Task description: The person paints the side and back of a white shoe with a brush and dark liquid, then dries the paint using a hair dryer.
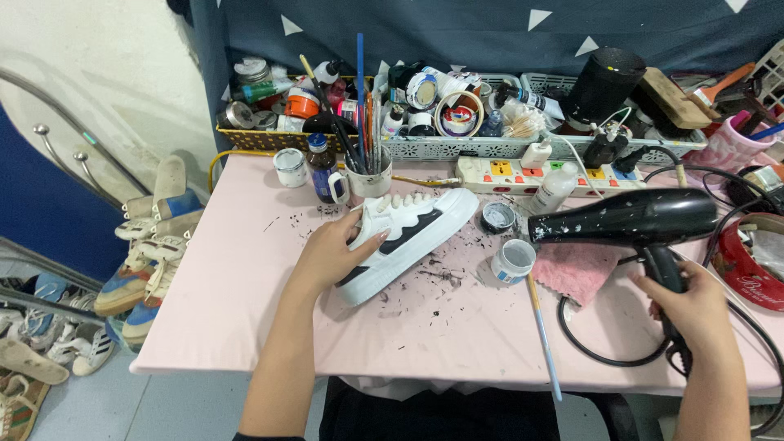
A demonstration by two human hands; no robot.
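Mostly it's the pink tabletop [269, 327] filling the view, flecked w/ dark paint bits around its middle. At 12 o'clock, along the far edge, sit two trays: a yellow basket [269, 140] packed w/ jars and tubes, and a pale lattice tray [490, 148] holding tape rolls and bottles. At 9 o'clock, off the tabletop, a pile of shoes [139, 261] lies on the floor.

Next in size, the black hair dryer [629, 220] at 3 o'clock, nozzle pointing toward 9 o'clock, paint-spattered; right hand [690, 306] is clenched around its handle, cord looping below toward 5 o'clock. The white sneaker [408, 241] w/ a black side panel lies near centre, toe toward 1 o'clock, sole resting on the tabletop; left hand [335, 253] grasps its heel and collar end, fingers over the upper.

A white power strip [531, 174] runs just beyond the sneaker's toe. A pink cloth [576, 273] lies under the dryer nozzle, approx. 4 o'clock from the sneaker. A mug of brushes [363, 180] stands at 11 o'clock of the sneaker, a dark blue bottle [321, 167] just beside it. A small paint pot [513, 261] sits between sneaker and cloth, w/ a long brush [543, 343] running from it toward 6 o'clock.
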